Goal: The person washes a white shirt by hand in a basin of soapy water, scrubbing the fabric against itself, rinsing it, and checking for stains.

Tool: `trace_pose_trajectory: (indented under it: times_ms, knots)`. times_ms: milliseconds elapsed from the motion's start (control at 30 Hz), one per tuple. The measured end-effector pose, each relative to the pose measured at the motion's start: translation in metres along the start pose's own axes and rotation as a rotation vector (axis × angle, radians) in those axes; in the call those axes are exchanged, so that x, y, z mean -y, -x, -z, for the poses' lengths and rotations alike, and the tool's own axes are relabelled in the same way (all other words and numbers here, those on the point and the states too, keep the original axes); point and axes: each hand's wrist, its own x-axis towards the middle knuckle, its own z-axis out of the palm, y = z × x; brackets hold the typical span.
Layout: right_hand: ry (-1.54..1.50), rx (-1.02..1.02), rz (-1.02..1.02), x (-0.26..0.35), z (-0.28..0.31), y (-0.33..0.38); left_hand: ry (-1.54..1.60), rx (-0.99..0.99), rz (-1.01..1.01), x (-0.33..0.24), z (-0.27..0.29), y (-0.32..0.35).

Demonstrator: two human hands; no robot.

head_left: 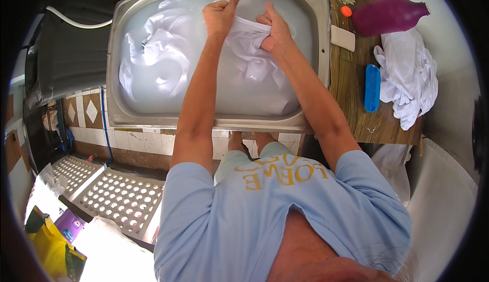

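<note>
A metal sink [322, 78] holds cloudy, whitish water with white cloth in it. Over its far right half, my left hand [220, 18] and my right hand [278, 29] grip one white cloth [249, 53]. The upper edge of this cloth is stretched between them, and the rest hangs down into the water. Both hands are closed, thumbs pointing up and away from me. In the left half of the sink a second heap of white cloth [163, 48] floats, partly under the water.
Right of the sink, a wooden counter [351, 99] bears a purple bottle [389, 16] lying down, an orange ball-like thing [346, 11], a pale soap-like block [343, 38], a blue brush [372, 88] and piled white cloth [410, 73]. A white hose [76, 25] reaches the sink's left rim.
</note>
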Motion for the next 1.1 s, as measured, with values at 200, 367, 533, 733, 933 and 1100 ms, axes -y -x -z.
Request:
trace_pose_trajectory:
  times_ms: [200, 367, 533, 733, 933, 1100]
  knots:
    - [0.137, -0.061, 0.112, 0.005, -0.010, -0.001, 0.222, 0.165, 0.231, -0.001, 0.036, 0.011]
    - [0.195, -0.009, 0.136, 0.003, -0.009, -0.004, 0.235, 0.268, 0.235, -0.004, 0.045, 0.010]
    - [0.162, -0.036, 0.114, 0.003, -0.011, -0.007, 0.269, 0.259, 0.231, 0.003, 0.042, 0.008]
    - [0.319, 0.049, 0.115, 0.015, -0.010, -0.006, 0.341, 0.408, 0.103, 0.012, 0.045, 0.003]
    - [0.937, 0.219, 0.201, 0.022, -0.017, 0.008, 0.596, 0.351, 0.151, 0.003, 0.044, 0.002]
    - [0.929, 0.274, 0.226, 0.022, -0.016, 0.008, 0.587, 0.305, 0.114, 0.011, 0.044, -0.002]
